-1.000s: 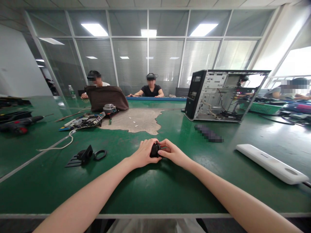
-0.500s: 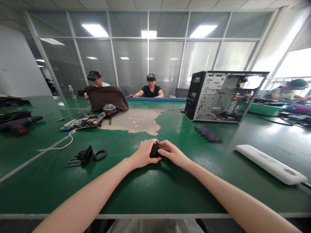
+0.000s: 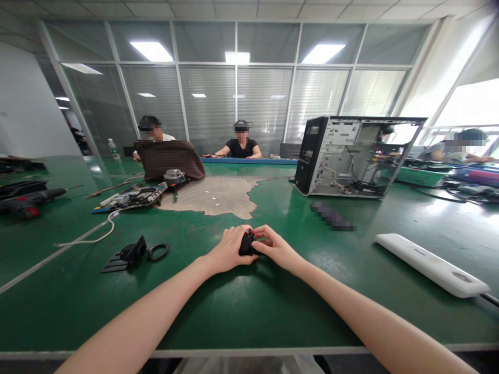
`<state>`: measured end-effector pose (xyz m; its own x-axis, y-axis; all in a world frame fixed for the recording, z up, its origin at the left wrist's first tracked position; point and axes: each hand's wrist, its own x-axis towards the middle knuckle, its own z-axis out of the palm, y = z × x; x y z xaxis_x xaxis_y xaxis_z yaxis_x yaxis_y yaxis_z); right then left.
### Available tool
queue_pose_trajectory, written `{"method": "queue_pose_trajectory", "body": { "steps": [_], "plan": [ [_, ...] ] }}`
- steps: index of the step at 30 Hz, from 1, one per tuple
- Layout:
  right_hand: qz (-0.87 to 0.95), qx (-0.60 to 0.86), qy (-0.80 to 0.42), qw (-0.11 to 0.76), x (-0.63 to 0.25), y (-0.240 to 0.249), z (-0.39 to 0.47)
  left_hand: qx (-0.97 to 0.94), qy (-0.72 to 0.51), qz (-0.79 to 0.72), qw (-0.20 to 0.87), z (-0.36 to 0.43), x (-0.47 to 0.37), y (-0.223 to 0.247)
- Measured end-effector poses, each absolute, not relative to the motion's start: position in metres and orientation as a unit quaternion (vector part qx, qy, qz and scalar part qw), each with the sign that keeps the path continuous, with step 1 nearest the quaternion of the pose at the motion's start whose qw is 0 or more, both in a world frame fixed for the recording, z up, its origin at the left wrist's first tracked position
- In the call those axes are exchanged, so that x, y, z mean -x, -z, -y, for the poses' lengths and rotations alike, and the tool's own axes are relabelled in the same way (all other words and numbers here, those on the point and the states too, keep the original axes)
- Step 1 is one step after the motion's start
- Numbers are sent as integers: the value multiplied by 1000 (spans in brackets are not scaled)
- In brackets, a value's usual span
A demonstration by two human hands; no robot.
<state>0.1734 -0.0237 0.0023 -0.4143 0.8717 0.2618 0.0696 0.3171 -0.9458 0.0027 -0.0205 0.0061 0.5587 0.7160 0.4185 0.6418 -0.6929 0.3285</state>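
Near the middle of the green table, a small black part (image 3: 246,244) sits between my two hands; its exact kind is hard to make out. My left hand (image 3: 229,246) is wrapped round it from the left, thumb below and fingers over the far side. From the right, the fingertips of my right hand (image 3: 271,244) pinch its edge. Fingers cover much of the part. To the left on the table lie a black slotted bracket (image 3: 128,255) with an upright plate and a black ring (image 3: 158,252).
An opened computer case (image 3: 351,158) stands at the back right. A white power strip (image 3: 431,265) lies at the right. Circuit boards (image 3: 132,196), a white cable (image 3: 111,226) and a power drill (image 3: 31,200) are at the left. Other people sit across the table.
The whole view has shifted very slightly. Both hands keep nearly the same grip on the black part, and nothing on the table has visibly moved.
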Motion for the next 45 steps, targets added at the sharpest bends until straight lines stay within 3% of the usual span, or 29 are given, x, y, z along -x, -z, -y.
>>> {"method": "queue_pose_trajectory", "body": {
  "steps": [45],
  "plan": [
    [689,316,-505,412,-177,0,22,-884,-262,-383,61,20,-2,-6]
  ]
}}
